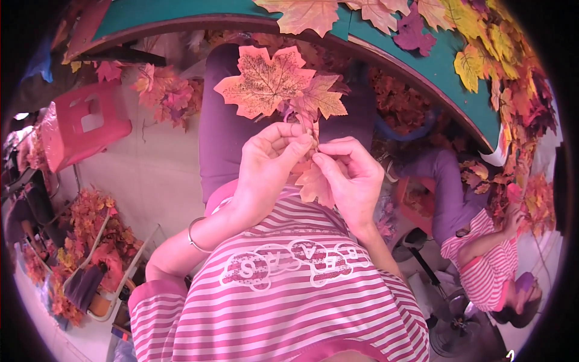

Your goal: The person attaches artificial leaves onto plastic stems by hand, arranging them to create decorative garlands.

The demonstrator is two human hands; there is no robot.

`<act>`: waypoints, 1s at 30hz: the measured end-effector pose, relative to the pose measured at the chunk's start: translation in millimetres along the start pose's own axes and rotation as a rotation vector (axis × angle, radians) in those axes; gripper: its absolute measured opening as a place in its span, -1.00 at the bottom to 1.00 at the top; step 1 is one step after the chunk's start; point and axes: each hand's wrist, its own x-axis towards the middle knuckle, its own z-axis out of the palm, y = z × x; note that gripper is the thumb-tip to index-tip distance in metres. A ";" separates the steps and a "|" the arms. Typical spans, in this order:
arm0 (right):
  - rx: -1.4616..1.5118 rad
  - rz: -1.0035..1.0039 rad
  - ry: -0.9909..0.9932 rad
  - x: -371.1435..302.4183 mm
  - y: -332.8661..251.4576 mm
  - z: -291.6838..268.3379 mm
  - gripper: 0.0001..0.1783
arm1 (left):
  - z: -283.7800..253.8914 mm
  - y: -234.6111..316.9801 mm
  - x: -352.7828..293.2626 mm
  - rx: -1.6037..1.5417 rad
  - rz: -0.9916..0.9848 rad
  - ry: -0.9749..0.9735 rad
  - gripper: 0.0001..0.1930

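Over my lap, both hands pinch the stem of an artificial maple-leaf garland. My left hand [274, 160] closes thumb and fingers on the stem just below the leaves. My right hand [353, 175] pinches the same stem right beside it, the fingertips almost touching. Beyond my fingers spreads a large orange maple leaf [265, 83] with dark speckles, and a smaller orange leaf [324, 96] overlaps its right side. Another pale orange leaf [316, 184] hangs below, partly behind my right hand. The exact spot between my fingertips is hidden.
A green-topped table [199, 11] curves across the far side, with yellow, orange and purple leaves on its right. A red plastic stool [90, 123] stands at left, above a leaf heap [90, 223]. At right sits a co-worker [482, 259] near a fan [455, 326].
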 end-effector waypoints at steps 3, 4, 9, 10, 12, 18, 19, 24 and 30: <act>0.018 -0.010 0.005 3.9 -0.4 -2.5 -0.87 | 3.1 0.6 0.7 0.015 0.033 -0.014 -0.83; 0.009 -0.018 0.010 4.0 -2.2 -4.5 -0.88 | 4.8 -0.2 0.4 0.014 0.033 -0.024 -0.83; -0.279 -0.186 0.022 5.7 -9.4 -14.6 -0.93 | 1.8 -12.6 4.8 0.118 0.076 -0.090 -0.87; -0.442 -0.425 -0.049 10.7 -1.3 -24.6 -0.91 | 7.8 -5.2 4.3 0.129 -0.074 -0.065 -0.87; -0.383 -0.561 -0.115 13.8 13.5 -25.8 -0.82 | -12.0 -14.4 8.8 0.080 -0.129 -0.156 -0.84; -0.537 -0.680 -0.220 14.0 14.3 -52.7 -0.79 | 7.6 -18.8 -0.9 -0.131 -0.372 -0.301 -0.73; -0.547 -0.698 -0.235 16.4 13.3 -59.0 -0.78 | 6.8 -23.6 -0.1 -0.161 -0.374 -0.317 -0.74; -0.923 -0.955 0.392 72.5 -73.3 -166.7 -0.94 | -1.6 -28.3 8.2 -0.090 -0.282 -0.379 -0.74; -0.975 -0.566 0.977 160.0 -79.2 -379.5 -0.78 | 19.0 -11.0 5.5 -0.065 -0.212 -0.286 -0.61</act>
